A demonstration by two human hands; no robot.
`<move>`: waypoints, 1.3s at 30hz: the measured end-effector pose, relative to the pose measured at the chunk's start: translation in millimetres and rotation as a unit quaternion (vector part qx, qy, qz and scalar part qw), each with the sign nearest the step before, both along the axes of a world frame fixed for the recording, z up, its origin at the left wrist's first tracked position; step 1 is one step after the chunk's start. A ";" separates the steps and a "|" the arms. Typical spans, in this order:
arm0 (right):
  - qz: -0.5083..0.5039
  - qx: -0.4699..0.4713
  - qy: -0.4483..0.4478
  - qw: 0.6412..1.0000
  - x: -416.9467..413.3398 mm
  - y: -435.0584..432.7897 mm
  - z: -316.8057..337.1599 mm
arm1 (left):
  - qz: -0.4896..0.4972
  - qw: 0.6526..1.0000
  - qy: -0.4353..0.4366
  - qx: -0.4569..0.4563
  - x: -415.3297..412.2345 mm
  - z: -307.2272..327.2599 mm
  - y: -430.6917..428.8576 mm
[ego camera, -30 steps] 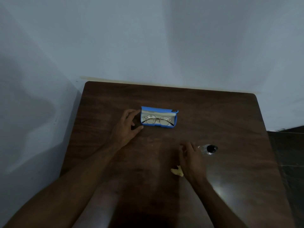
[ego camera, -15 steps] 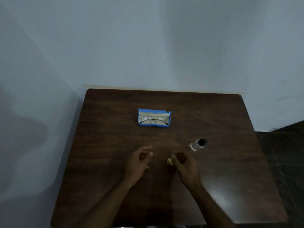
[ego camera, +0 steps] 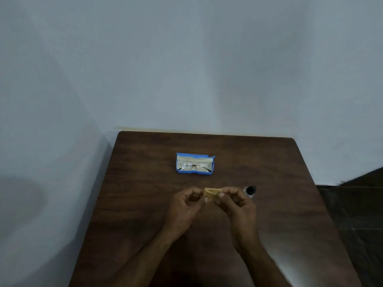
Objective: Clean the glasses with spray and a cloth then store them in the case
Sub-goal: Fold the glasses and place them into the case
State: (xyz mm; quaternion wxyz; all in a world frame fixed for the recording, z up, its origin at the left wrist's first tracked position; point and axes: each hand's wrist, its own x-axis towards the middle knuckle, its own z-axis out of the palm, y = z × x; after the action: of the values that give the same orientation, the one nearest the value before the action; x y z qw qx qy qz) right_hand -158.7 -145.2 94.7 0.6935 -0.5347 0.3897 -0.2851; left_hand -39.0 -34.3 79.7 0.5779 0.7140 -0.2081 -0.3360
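Note:
A blue glasses case (ego camera: 194,172) lies open in the middle of the dark wooden table (ego camera: 136,183), and thin metal-framed glasses (ego camera: 194,166) rest inside it. Nearer to me, both hands are raised above the table with a small folded yellow cloth (ego camera: 211,194) pinched between them. My left hand (ego camera: 186,210) grips the cloth's left end, my right hand (ego camera: 236,206) its right end. A small clear spray bottle (ego camera: 250,191) with a black cap sits on the table just right of my right hand, partly hidden by its fingers.
The table stands in a corner, with pale walls (ego camera: 186,69) behind it and to its left. Dark tiled floor (ego camera: 356,214) shows past the table's right edge.
My left hand came back from the case to the cloth. My right hand lifted the cloth off the table, and both hands now hold it. The view has tilted upward.

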 end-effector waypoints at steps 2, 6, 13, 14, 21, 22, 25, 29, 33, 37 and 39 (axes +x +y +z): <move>-0.026 0.059 -0.017 0.998 1.9 -0.5 6.1 | 0.005 1.000 -0.002 -0.023 0.8 7.4 1.6; -0.035 0.066 -0.018 0.997 3.0 1.4 13.5 | 0.040 0.997 0.025 -0.066 -1.4 21.4 4.0; -0.045 0.102 -0.006 0.994 5.9 4.7 19.6 | 0.039 0.985 -0.160 -0.059 -1.4 23.1 14.1; -0.048 0.128 -0.009 0.990 6.8 5.7 21.0 | 0.027 0.974 -0.217 -0.063 -2.3 25.0 16.3; -0.046 0.154 -0.013 0.987 10.3 13.0 20.2 | -0.064 0.924 -0.368 -0.087 -6.5 27.8 29.5; -0.045 0.143 -0.016 0.989 10.0 13.6 20.5 | -0.040 0.936 -0.335 -0.096 -10.1 30.2 28.1; -0.044 0.099 -0.017 0.994 10.6 14.2 21.3 | 0.062 0.982 -0.154 -0.090 -12.0 39.5 19.0; -0.026 0.047 -0.018 0.998 7.0 13.3 25.4 | 0.060 0.997 -0.009 -0.047 -5.8 39.7 11.8; 0.042 0.050 -0.023 0.998 2.5 12.9 32.5 | 0.082 0.994 0.029 -0.071 -6.9 40.8 9.9; 0.066 0.028 -0.014 0.997 0.5 11.7 29.0 | 0.097 0.992 0.032 -0.072 -5.7 38.7 7.5; 0.058 0.023 -0.011 0.998 0.3 11.7 28.3 | 0.098 0.990 0.049 -0.089 -8.0 40.4 7.1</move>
State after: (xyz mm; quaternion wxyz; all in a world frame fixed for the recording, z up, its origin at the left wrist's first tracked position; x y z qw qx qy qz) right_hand -158.4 -133.5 123.1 0.7251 -0.5372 0.3570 -0.2413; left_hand -47.0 -27.3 120.1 0.6789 0.6592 -0.1377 -0.2926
